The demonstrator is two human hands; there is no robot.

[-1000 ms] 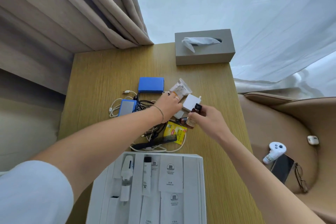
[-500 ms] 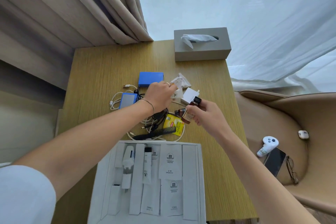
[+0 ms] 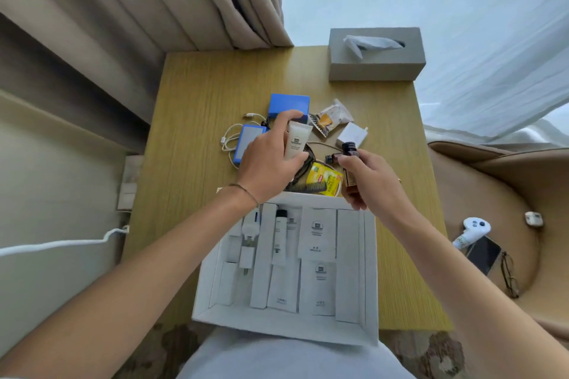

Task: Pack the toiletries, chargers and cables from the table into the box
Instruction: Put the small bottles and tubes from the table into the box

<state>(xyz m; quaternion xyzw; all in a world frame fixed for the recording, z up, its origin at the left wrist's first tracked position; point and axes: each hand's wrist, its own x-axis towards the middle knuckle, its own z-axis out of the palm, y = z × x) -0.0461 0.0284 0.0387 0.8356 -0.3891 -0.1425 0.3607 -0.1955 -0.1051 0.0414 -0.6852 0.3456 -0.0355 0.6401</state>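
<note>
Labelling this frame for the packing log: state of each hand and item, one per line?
left hand: holds white tube, above table
white tube: lifted, upright
right hand: holds brown bottle
brown bottle: capped, lifted
white box: open, partly filled
second brown bottle: lying on table
black comb: flat on table
tissue box: tissue sticking out

- A white squeeze tube with dark print [image 3: 296, 141], cap end downward, held upright above the wooden table at 12 o'clock from the box.
- A small amber glass bottle with a black cap [image 3: 349, 168], upright, held at 1 o'clock from the box.
- An open white cardboard box with dividers [image 3: 371, 271], holding white sachets, a black-capped tube and a charger, at the table's near edge.
</note>
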